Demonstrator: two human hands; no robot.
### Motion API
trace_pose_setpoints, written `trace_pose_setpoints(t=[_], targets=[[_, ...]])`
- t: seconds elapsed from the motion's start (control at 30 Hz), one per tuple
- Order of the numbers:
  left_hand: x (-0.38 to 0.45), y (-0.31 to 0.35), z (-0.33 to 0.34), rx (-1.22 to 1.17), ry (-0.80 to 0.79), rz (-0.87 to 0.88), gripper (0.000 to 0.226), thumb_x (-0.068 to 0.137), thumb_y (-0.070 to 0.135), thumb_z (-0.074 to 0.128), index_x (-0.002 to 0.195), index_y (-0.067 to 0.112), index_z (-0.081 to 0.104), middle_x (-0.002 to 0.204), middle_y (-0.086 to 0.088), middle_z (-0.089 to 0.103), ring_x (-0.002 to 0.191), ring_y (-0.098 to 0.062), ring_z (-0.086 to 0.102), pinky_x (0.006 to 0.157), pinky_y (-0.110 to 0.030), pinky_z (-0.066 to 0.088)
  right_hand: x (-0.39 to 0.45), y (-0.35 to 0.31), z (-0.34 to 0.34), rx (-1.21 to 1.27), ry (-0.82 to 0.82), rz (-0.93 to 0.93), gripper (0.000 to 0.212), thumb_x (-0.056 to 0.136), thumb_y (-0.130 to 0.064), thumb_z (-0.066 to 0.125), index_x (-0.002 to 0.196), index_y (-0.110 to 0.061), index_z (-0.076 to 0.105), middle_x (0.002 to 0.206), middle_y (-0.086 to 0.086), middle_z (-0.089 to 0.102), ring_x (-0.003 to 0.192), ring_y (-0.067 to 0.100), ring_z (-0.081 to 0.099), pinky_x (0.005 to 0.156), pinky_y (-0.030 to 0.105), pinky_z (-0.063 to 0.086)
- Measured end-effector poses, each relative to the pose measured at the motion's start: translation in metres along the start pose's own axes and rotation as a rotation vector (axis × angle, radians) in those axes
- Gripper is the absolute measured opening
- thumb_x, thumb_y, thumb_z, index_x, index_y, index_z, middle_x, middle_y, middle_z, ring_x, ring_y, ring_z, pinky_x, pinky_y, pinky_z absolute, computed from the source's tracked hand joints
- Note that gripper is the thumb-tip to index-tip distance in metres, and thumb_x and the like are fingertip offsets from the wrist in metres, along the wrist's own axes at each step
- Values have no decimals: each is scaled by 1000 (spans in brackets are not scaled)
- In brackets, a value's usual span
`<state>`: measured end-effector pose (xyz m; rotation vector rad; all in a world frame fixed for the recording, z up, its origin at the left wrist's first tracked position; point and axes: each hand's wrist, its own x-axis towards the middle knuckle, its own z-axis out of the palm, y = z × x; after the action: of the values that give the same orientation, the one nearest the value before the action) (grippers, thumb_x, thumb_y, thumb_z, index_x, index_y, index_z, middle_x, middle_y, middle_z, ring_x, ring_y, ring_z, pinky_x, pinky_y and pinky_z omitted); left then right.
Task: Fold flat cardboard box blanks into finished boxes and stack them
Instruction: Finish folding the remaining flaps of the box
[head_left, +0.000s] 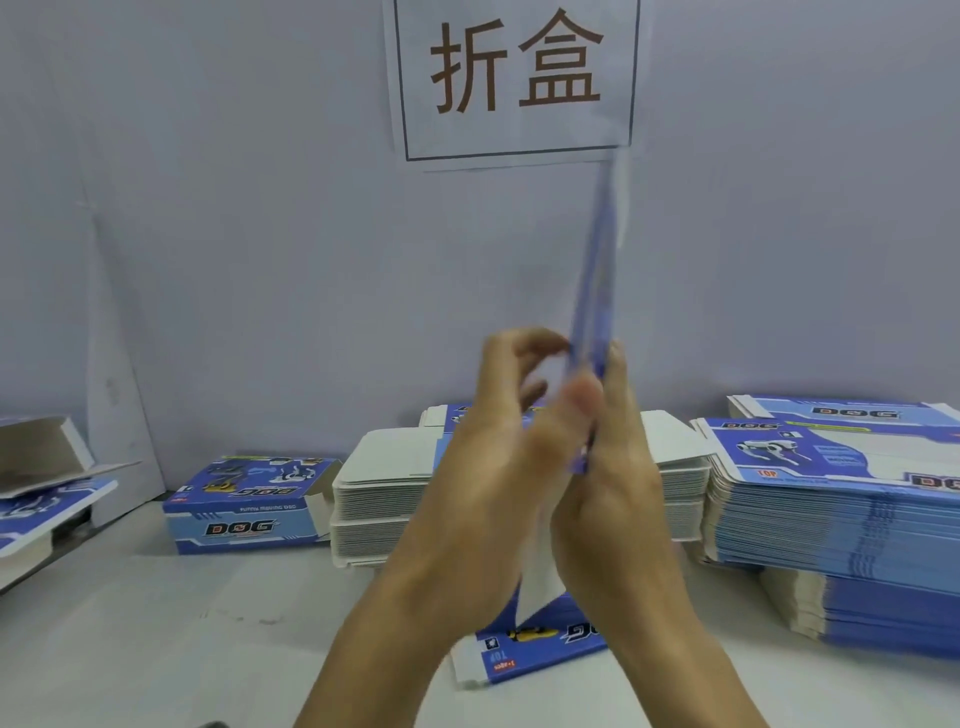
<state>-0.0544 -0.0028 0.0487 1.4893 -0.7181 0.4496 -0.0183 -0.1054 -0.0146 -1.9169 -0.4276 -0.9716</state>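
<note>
Flat box blank held upright, edge-on; both hands' fingers grip its lower part, likely to pop it open.

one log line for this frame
step: folding | both hands hold blank upright | folded box left | flat stacks right

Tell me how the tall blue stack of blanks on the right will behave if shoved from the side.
The blue stack is many thin loose sheets, so it would probably shear and fan rather than slide whole. Its edges already look uneven, so top sheets likely slip first. It is probably heavy overall.
</note>
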Motion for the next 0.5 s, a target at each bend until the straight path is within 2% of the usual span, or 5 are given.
trace_pose_setpoints(t=[0.03, 0.1, 0.23, 0.37, 0.5], targets=[[4, 2, 1, -147, 126, -33, 28, 76, 18, 69, 98, 19, 52, 85, 6, 71, 91, -10, 73, 74, -22, 55, -2, -5, 3, -52, -27, -33, 89, 97, 6, 43, 157, -45, 2, 165, -9, 21, 135, 8, 42, 102, 13, 37], [1, 5, -4, -271, 185, -145, 40, 76, 31, 69, 113, 19, 59, 91, 3, 77, 83, -14, 76, 71, -30, 61, -7, -10, 11, -109, -103, -71, 108, 92, 8, 48, 147, -62, -13, 166, -18, -1, 143, 11, 33, 88, -8, 26], [-9, -2, -29, -171, 310, -294, 12, 94, 21, 65, 103, 25, 72, 90, -1, 79, 77, -24, 77, 58, -36, 62, -16, -12, 22, -95, -249, -113, 105, 97, -4, 52, 138, -69, -20, 159, -29, -15, 143, 8, 33, 76, -8, 36], [-6, -16, -44, -26, 320, -296, 15, 99, 20, 59, 91, 29, 68, 81, 5, 77, 71, -18, 76, 51, -30, 59, -12, -1, 5, 185, -397, -60, 94, 80, -2, 48, 151, -55, 15, 163, -26, 10, 147, -11, 8, 100, -2, 31], [-8, -25, -66, -85, 343, -345, 13, 92, 21, 67, 103, 22, 61, 87, 2, 78, 73, -20, 76, 50, -31, 58, 4, 11, -21, 371, -131, 148, 73, 77, -26, 48, 147, -46, 34, 144, -35, 40, 136, -10, 36, 107, 22, 40]])
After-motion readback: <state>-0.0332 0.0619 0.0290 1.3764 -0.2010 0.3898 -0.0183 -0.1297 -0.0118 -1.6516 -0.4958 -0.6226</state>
